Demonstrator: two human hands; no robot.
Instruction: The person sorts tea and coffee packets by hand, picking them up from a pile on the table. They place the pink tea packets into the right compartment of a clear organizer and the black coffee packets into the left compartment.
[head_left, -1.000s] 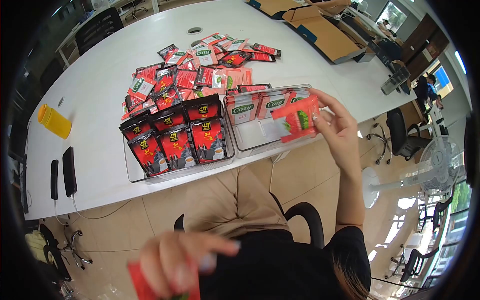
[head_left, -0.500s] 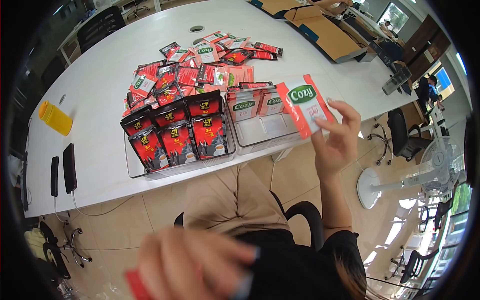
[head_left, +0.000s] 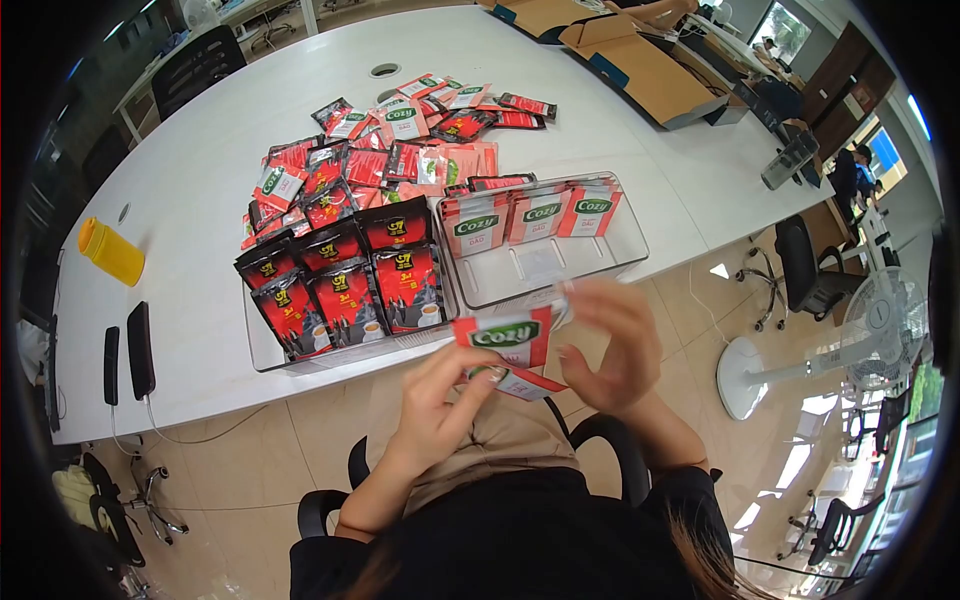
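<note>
In front of the trays, my left hand (head_left: 440, 405) pinches Cozy tea sachets (head_left: 505, 338), at least two, one above the other. My right hand (head_left: 620, 345) is just right of them, thumb and fingers apart and slightly blurred, curved towards the sachets' edge. Behind the hands is a clear plastic tray (head_left: 630, 235), with Cozy sachets (head_left: 542, 217) standing in a row along its back and its front part bare. To its left, a second clear tray (head_left: 262, 350) holds black-and-red G7 coffee sachets (head_left: 345, 295) in two rows.
Mixed loose sachets (head_left: 365, 165) lie heaped behind the trays. On the left of the white table (head_left: 200, 330) are a yellow bottle (head_left: 112, 252) and two dark phone-like devices (head_left: 140, 350) with cables. An opened cardboard box (head_left: 645, 75) sits at the back right.
The Cozy sachet that was in my right hand has left it, and the tray's right back position is now filled. My left hand has risen from below with Cozy sachets.
</note>
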